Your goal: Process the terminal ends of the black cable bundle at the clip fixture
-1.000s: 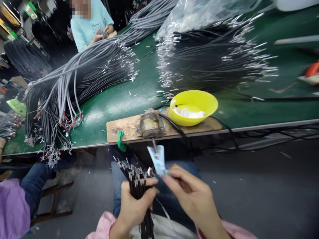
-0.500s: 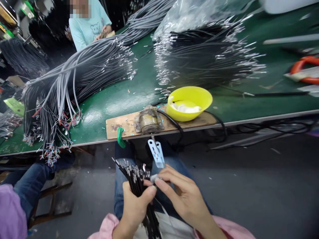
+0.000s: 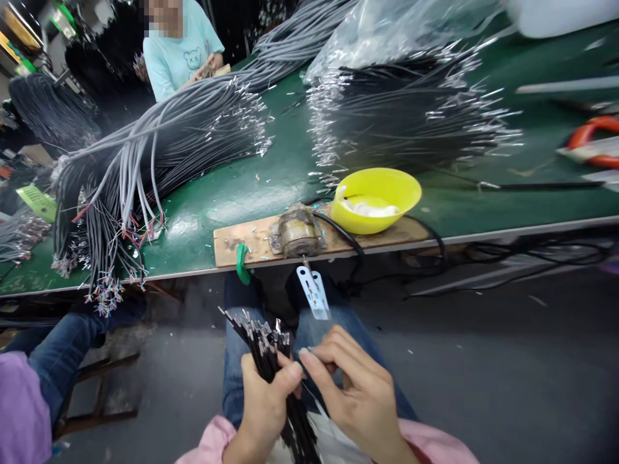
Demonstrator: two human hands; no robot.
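Observation:
My left hand (image 3: pixel 265 393) is wrapped round a bundle of black cables (image 3: pixel 264 351), whose stripped, silvery ends point up and away from me. Just right of it, my right hand (image 3: pixel 355 383) is closed in a pinch, thumb against forefinger. What sits between those fingertips is too small to make out. A thin pale strand runs down below the two hands. Beyond them, a light-blue plastic clip (image 3: pixel 313 293) hangs on a thin shaft from a small motor (image 3: pixel 297 231), which is fixed to a wooden board (image 3: pixel 227 248) at the table edge.
On the green table (image 3: pixel 232 187) stands a yellow bowl (image 3: pixel 377 216) with white material inside. Grey cables (image 3: pixel 145 129) and a pile of black wires (image 3: pixel 387 122) lie behind. A green clamp (image 3: pixel 242 264) grips the board. A co-worker (image 3: pixel 181 55) sits across; another person's sleeve (image 3: pixel 24 406) shows at left.
My right hand has drawn slightly right, away from the left thumb, and the greyish bit at its fingertips no longer shows. The view has shifted a little; my left hand still holds the cables.

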